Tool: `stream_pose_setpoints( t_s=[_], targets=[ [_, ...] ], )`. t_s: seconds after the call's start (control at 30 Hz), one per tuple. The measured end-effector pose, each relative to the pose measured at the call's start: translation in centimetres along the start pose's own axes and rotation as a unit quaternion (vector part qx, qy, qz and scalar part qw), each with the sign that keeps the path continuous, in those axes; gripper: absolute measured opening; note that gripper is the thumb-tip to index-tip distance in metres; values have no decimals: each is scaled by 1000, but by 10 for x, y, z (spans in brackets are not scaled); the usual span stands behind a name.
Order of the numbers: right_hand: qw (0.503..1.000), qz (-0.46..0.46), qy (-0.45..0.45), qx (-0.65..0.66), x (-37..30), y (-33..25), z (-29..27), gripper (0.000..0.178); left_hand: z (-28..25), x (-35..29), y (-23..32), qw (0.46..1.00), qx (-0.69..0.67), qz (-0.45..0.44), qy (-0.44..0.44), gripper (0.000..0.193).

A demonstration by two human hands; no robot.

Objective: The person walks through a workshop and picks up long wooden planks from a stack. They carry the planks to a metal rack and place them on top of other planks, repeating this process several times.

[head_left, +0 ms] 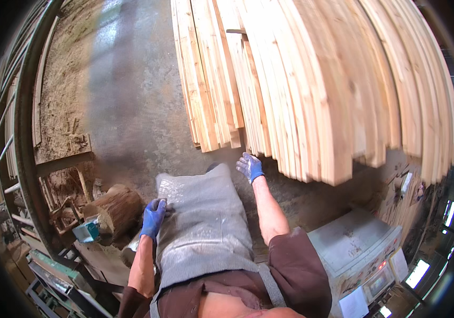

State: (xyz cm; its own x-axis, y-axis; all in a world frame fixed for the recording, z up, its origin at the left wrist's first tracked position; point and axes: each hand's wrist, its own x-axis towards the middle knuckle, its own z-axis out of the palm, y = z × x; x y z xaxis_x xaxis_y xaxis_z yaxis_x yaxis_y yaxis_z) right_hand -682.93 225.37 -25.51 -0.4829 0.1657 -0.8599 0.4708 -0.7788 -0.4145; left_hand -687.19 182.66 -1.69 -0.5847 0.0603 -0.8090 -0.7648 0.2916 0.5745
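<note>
Both of my hands wear blue work gloves with grey palms. My right hand (249, 167) reaches forward, its fingers loosely apart with nothing in them. It is close to the near ends of the stacked pale boards (301, 106); no grip on a board shows. Beside the left edge of my long grey apron (200, 212) hangs my left hand (154, 217), fingers slightly curled and no object visible in it.
A sawn log (113, 209) lies at the left, near a dark metal frame (25, 132). Beyond it is a heap of sawdust (65, 90). Concrete floor (137, 79) runs ahead. At the lower right stands a grey control console (351, 238) with buttons and a screen.
</note>
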Motion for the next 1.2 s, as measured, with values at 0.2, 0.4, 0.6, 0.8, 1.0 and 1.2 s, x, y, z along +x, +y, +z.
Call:
stream_pose_setpoints(
  t_s=[0.2,0.4,0.6,0.8,1.0,1.2],
  targets=[
    [996,29,45,78,140,-23,49,55,19,130,30,948,255,180,60,32],
    [963,56,198,172,243,-36,66,71,22,242,87,823,451,325,116,30],
    [938,60,320,120,272,-39,81,56,-9,320,105,841,423,320,109,21],
    [895,54,318,309,269,-4,54,35,-28,342,135,856,388,335,75,21],
    [900,85,191,382,185,-7,116,33,-30,341,155,860,410,297,60,26],
    [951,49,43,302,41,-21,183,28,13,319,191,949,291,60,-108,73]
  ],
)
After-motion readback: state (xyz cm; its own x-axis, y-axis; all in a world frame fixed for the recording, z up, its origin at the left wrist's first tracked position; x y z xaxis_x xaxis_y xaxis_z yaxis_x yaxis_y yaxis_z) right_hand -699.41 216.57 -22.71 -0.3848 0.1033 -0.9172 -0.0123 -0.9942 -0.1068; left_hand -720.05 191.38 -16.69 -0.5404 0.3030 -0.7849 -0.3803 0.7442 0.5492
